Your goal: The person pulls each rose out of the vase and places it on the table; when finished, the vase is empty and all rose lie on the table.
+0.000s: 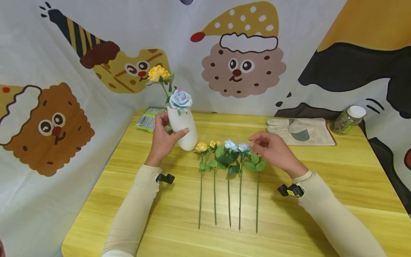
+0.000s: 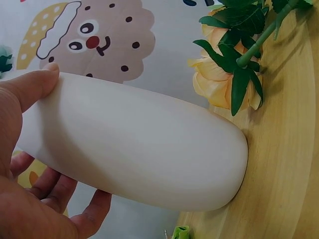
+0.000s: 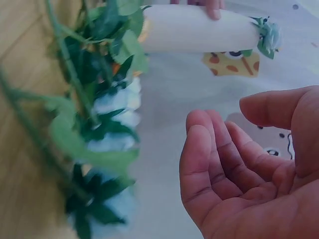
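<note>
Judging by the layout, the step in hand is filling the vase [image 1: 184,130]: two flowers in, five stems [image 1: 257,203] out on the desk [image 1: 173,225]. The next move seems to call for a pinch on one stem and a lift to the vase mouth, while you keep the vase from tipping further.

Near side: your forearms enter well apart, left sleeve [image 1: 128,217] and right sleeve [image 1: 337,214], with a black device [image 1: 166,178] at each wrist. The stems lie side by side, bare ends toward you. At their far ends, from your left: two yellow roses [image 1: 201,147], two pale blue roses [image 1: 230,145]; your right hand hides the fifth head in the head view.

Right hand [image 1: 276,150]: held at the right end of the blooms, fingers [image 3: 197,154] loosely bent, thumb apart from their tips, nothing held. The right wrist view shows a gap between these fingers and the blooms.

Left hand [image 1: 160,141]: grips the vase, thumb on one side, fingers on the other. The vase leans, mouth to your left; cannot tell whether its base touches the desk. A blue rose [image 1: 181,100] sits at the mouth; a yellow rose [image 1: 158,74] stands taller beside it.

Farther back: a packet [image 1: 149,119] behind your left hand, a glove [image 1: 311,132] beyond your right, a lidded jar [image 1: 346,121] just beside it. Farthest: a printed cloth [image 1: 179,25].
</note>
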The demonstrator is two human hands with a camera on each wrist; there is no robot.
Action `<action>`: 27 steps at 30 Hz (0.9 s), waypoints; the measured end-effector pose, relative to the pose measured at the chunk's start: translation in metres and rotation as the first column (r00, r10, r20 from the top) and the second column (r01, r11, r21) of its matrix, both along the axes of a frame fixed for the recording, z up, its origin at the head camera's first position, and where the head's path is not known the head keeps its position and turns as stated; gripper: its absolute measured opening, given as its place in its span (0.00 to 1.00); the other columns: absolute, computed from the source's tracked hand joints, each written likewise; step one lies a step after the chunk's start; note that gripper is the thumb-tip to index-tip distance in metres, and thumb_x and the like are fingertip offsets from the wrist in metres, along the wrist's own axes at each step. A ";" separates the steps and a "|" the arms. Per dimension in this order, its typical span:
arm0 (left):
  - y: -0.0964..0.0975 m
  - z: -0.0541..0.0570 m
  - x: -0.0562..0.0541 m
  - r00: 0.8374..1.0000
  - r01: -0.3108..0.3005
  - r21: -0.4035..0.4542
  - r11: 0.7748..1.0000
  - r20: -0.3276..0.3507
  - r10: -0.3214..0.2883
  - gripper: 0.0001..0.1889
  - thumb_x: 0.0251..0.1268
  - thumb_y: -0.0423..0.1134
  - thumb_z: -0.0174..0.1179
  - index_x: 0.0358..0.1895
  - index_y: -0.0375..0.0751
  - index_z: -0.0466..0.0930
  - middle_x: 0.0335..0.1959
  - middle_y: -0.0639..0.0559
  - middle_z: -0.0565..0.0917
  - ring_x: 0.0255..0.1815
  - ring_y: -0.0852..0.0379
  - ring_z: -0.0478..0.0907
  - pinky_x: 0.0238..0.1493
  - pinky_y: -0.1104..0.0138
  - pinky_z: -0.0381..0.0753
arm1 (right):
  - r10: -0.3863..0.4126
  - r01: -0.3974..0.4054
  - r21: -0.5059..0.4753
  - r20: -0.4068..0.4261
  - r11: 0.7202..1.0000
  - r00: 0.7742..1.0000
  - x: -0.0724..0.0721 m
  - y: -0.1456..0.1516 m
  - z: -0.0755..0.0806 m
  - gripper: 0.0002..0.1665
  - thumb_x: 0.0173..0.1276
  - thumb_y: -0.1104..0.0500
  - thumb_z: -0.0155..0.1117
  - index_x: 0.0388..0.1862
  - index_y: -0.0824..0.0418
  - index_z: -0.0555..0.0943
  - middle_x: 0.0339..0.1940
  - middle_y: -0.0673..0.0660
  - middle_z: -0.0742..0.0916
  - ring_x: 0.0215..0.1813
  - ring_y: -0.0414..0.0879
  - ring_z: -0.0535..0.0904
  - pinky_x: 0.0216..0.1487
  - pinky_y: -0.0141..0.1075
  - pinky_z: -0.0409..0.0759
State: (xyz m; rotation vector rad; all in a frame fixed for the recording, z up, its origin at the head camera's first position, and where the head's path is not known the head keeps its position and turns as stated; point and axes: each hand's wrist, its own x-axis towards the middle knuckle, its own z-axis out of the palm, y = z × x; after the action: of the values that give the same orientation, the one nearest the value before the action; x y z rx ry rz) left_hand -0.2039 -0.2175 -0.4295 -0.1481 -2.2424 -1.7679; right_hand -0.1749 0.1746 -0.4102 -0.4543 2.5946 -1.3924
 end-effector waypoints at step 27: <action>0.001 -0.004 0.001 0.999 -0.014 0.028 0.999 -0.029 0.015 0.41 0.59 0.39 0.80 0.71 0.40 0.64 0.65 0.42 0.74 0.64 0.48 0.75 0.66 0.47 0.80 | 0.063 -0.102 -0.177 -0.213 0.979 0.975 -0.028 -0.105 0.041 0.11 0.79 0.53 0.66 0.53 0.55 0.86 0.42 0.55 0.90 0.43 0.48 0.85 0.44 0.43 0.81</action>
State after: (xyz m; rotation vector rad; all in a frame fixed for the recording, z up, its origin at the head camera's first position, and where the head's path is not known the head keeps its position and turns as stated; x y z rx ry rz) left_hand -0.2024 -0.2161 -0.4334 -0.1499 -2.1919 -1.7776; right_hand -0.2034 0.0700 -0.3694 -0.7645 2.5741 -1.6487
